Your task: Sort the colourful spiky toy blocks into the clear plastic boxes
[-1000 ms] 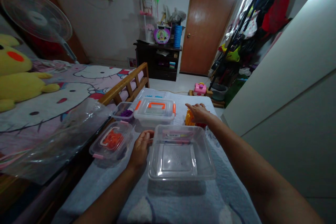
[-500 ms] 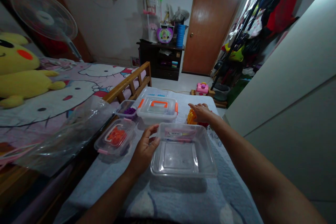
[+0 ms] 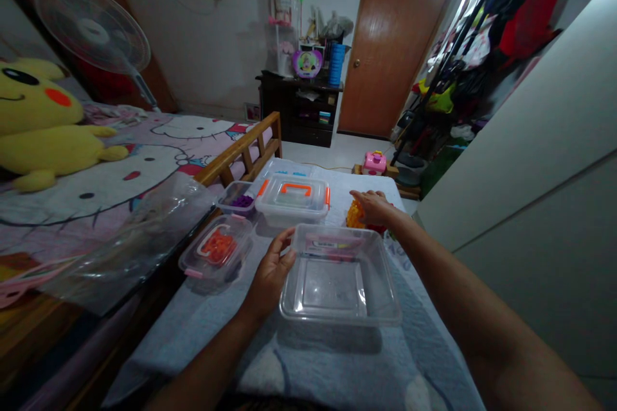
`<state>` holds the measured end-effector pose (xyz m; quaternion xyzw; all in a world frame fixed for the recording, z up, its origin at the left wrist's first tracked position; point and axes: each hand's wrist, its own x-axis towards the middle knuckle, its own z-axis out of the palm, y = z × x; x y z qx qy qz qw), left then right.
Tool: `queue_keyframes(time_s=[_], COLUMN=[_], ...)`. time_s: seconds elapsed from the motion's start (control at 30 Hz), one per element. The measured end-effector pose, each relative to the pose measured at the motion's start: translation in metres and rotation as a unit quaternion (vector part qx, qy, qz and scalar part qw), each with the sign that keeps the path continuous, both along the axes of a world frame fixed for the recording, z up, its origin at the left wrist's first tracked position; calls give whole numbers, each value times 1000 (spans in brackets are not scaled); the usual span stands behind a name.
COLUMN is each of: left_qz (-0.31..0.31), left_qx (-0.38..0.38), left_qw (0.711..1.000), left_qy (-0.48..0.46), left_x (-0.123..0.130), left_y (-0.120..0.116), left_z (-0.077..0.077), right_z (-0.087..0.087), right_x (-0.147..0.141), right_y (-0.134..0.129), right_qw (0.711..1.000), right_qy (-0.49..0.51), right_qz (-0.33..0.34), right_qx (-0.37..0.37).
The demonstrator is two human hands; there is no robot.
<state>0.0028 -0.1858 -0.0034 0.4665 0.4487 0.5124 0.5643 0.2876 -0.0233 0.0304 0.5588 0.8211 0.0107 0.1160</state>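
Note:
My left hand [image 3: 274, 263] is closed on the left rim of a clear plastic box [image 3: 337, 320], thumb to the near side and fingers at the far corner. The box has no lid on it, and nothing shows inside. Beyond its far right corner, my right hand [image 3: 375, 207] lies over a heap of yellow-orange pieces [image 3: 355, 215], its fingers stretched out. Something red [image 3: 377, 228] shows under that palm; its kind is hidden. Left of my left hand sits a lidded clear container [image 3: 216, 253] with pink clips and orange-red pieces inside.
A lidded clear box [image 3: 293, 199] with orange clips and handle stands behind the open box. Beside it is an open tub [image 3: 235, 199] with purple pieces. A wooden bed rail [image 3: 241, 151] runs along the left; a pale cabinet [image 3: 530, 173] stands right.
The whole view has shifted slightly to the right. My left hand stays on the box rim, and my right hand stays over the yellow-orange pieces with little visible movement.

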Motion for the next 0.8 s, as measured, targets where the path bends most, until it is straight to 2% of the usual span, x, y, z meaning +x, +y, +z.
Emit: queue_keyframes(time_s=[0.3,0.47,0.63,0.73,0.8], left_qz=[-6,61,92,105,112], left_qx=[9,19,14,11,9], left_qw=[1000,996,994,992,991], left_qy=[-2,66,63,67,74], left_x=[-1,-12,-24,-29,-32], left_y=[-1,2,7,10,13], left_z=[0,-14,-31,-38,-43], right_z=[3,12,44,69,83], right_x=[0,3,5,-2,-12], right_y=[-1,-4,-18,-41,-63], right_qw=[1000,999,995,987,982], right_qy=[7,22,66,136,175], right_qz=[3,0,2,24,50], right_qx=[-1,27,81,85,59])
